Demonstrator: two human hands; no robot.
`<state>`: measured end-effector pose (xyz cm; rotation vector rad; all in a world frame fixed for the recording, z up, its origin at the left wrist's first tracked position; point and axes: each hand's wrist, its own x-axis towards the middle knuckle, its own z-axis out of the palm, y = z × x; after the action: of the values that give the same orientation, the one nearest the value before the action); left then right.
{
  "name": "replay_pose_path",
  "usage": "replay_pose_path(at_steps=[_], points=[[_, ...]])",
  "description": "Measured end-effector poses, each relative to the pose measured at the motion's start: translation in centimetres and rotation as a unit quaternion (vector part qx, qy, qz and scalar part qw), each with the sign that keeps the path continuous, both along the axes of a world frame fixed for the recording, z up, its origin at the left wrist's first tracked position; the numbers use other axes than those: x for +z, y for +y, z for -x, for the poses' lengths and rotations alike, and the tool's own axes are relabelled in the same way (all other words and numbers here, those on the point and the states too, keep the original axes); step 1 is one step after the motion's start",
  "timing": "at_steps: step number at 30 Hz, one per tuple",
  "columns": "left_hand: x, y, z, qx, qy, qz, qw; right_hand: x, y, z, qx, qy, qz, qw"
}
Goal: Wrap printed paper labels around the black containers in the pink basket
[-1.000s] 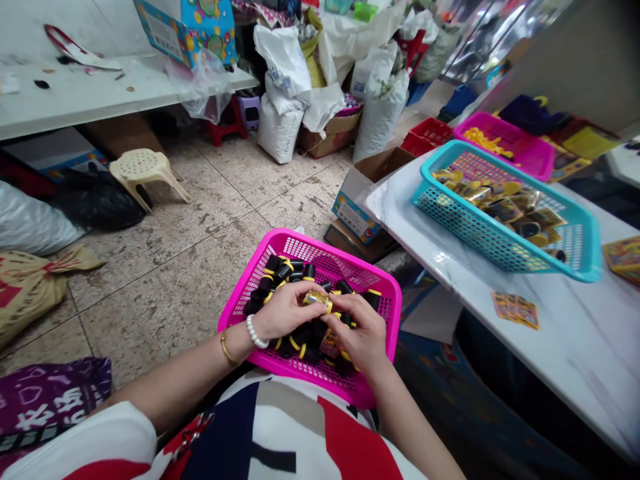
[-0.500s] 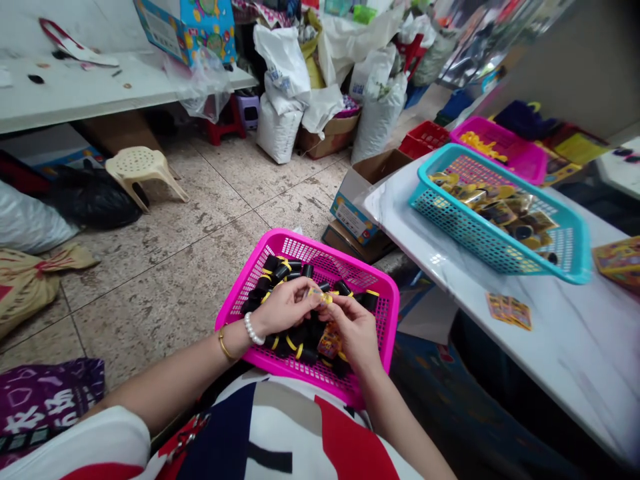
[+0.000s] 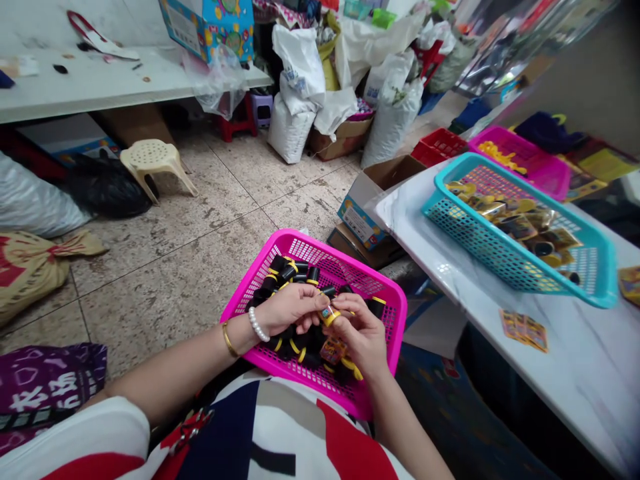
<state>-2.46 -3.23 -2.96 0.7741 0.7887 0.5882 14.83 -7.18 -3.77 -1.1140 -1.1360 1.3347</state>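
A small yellow piece with a coloured label (image 3: 329,315) is pinched between both hands, above a pink basket (image 3: 395,327). My left hand (image 3: 295,309), with a white bead bracelet at the wrist, has its thumb and fingers on the piece's upper left side. My right hand (image 3: 363,330) grips its lower right side. Under the hands the basket holds several black cylinders with yellow rims (image 3: 287,272). An orange printed card stack (image 3: 333,349) lies among them, close to my right hand. The basket sits against the patterned shirt.
On the marble-look table at right (image 3: 470,293) stand a teal basket of wrapped pieces (image 3: 520,250) and printed cards (image 3: 524,330). Behind are an open carton (image 3: 367,200) and white sacks (image 3: 295,100). A cream stool (image 3: 155,157) stands on the floor at left.
The yellow piece is turned so its coloured label shows more. My right hand has shifted slightly right. The whole view has shifted, with surroundings appearing farther right.
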Motion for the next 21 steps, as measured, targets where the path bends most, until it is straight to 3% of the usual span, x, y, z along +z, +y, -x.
replay_pose_path(at_steps=[6, 10, 14, 17, 21], points=[[0.49, 0.01, -0.07, -0.012, -0.011, 0.06, 0.998, -0.39, -0.32, -0.01, -0.043, -0.012, -0.052, 0.998], [0.74, -0.27, -0.21, -0.012, 0.025, 0.061, 0.998, -0.58, -0.62, -0.21, -0.013, -0.065, -0.093, 0.993], [0.75, -0.53, -0.38, -0.027, -0.021, 0.081, 0.996, -0.58, -0.47, -0.44, -0.02, -0.103, -0.164, 0.981], [0.58, -0.44, -0.43, -0.021, -0.016, 0.091, 0.995, -0.72, -0.29, -0.36, -0.029, -0.063, -0.146, 0.987], [0.22, -0.53, -0.57, -0.022, 0.002, 0.083, 0.996, -0.34, -0.63, 0.07, 0.026, -0.072, -0.079, 0.994]])
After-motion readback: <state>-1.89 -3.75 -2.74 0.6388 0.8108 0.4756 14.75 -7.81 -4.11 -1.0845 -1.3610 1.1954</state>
